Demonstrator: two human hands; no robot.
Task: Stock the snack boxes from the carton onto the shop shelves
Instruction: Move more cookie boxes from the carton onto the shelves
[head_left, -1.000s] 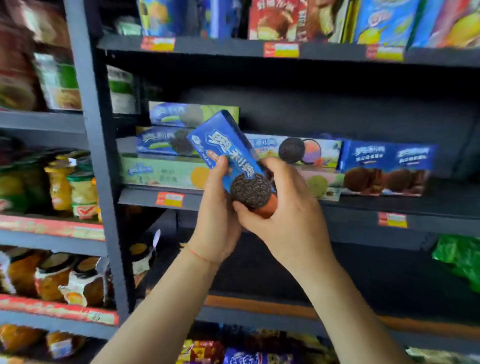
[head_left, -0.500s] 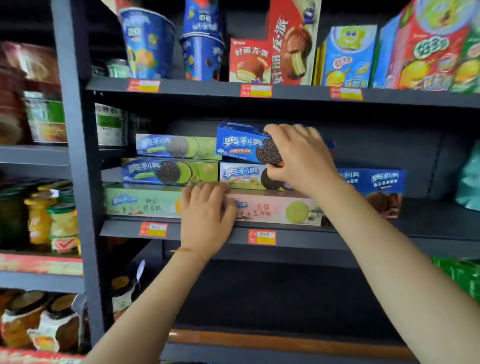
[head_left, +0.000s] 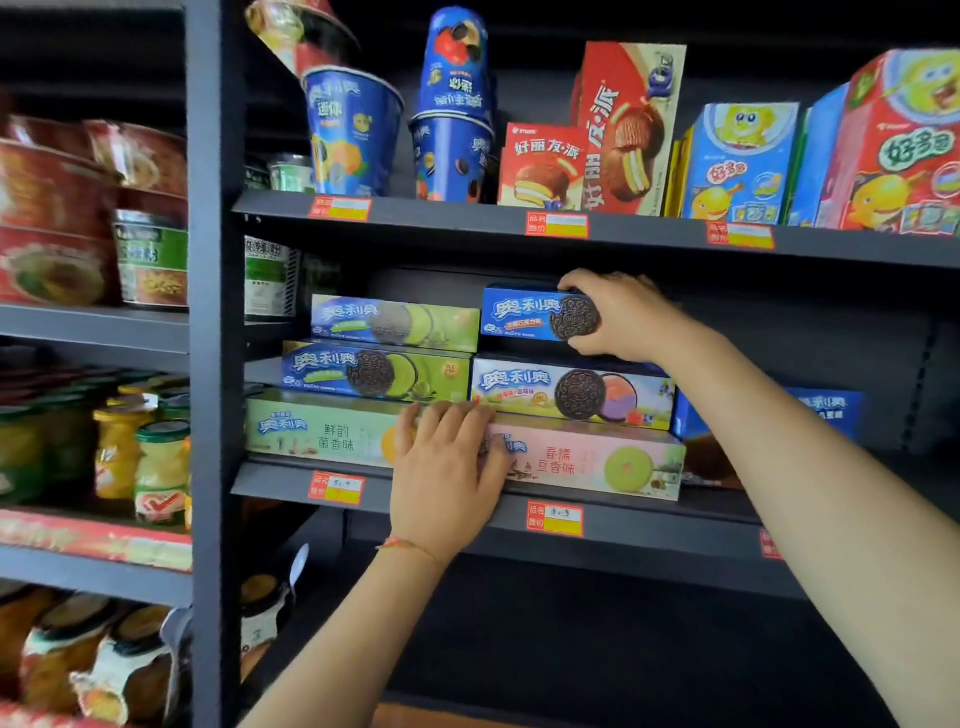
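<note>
the right hand (head_left: 623, 317) grips one blue cookie box (head_left: 524, 314) atop the right stack on the middle shelf (head_left: 457, 512). the left hand (head_left: 447, 467) presses flat, fingers extended, on the two bottom boxes at the front edge. six stacked boxes are visible; two green-flavour boxes (head_left: 384, 345) lie left.

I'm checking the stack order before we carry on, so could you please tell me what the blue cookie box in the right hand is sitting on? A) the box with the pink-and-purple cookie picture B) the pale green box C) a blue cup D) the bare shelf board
A: the right hand grips the blue cookie box, which lies flat directly above the box with the pink-and-purple cookie picture.
</note>
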